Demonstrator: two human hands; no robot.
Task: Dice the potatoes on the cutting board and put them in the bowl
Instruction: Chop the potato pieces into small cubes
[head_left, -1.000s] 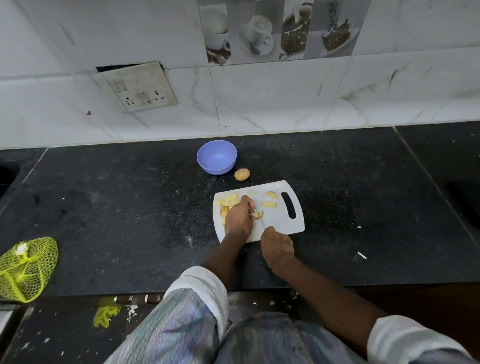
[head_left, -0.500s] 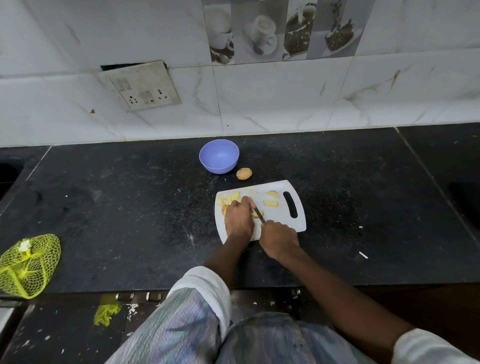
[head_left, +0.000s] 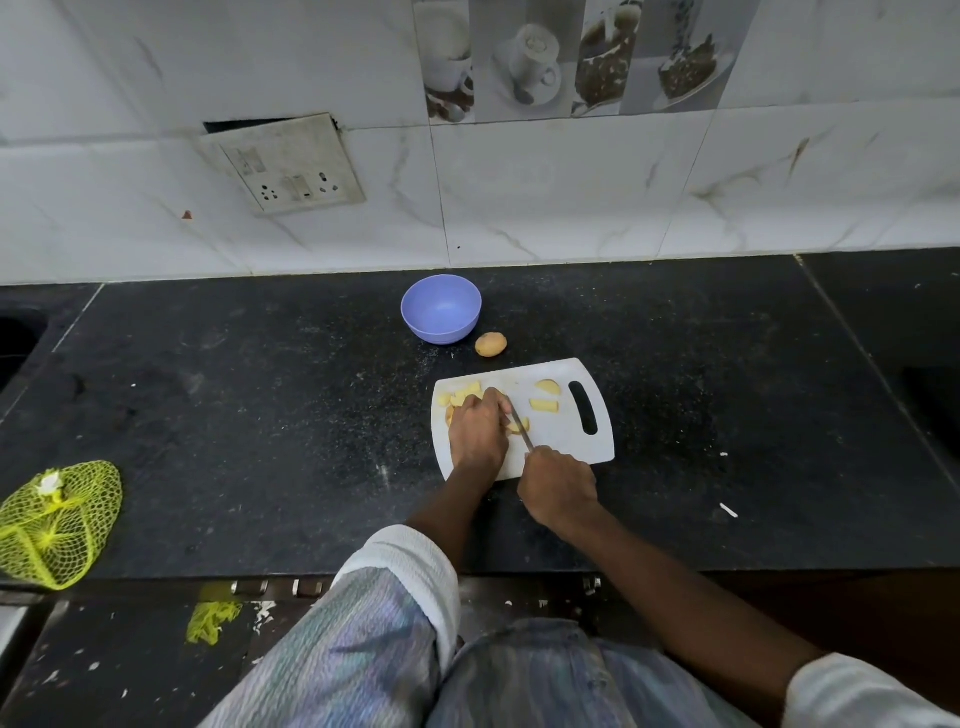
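1. Right hand at the counter's near side, just off the board's near edge. Fingers curled round a knife handle; blade runs up-left onto the board.
2. Left hand lies on the board's left half, fingers curled down over potato pieces; blade tip sits right against its fingertips. What exactly it pins underneath: cannot tell, hand covers it.
3. Board is white, handle slot on its right end, and sits mid-counter, slightly rotated.
4. Cut potato pieces cluster at the board's far-left corner, partly under the left hand. One piece by the blade. Two more pieces lie apart, toward the slot.
5. Whole potato, skin on, lies on the counter just past the board's far edge.
6. Bowl, blue, stands just left of and beyond that potato, near the counter's back edge. No potato visible inside.
7. Yellow net bag at the counter's near-left corner, well apart from the board.
8. Socket plate on the tiled wall behind, hanging crooked.
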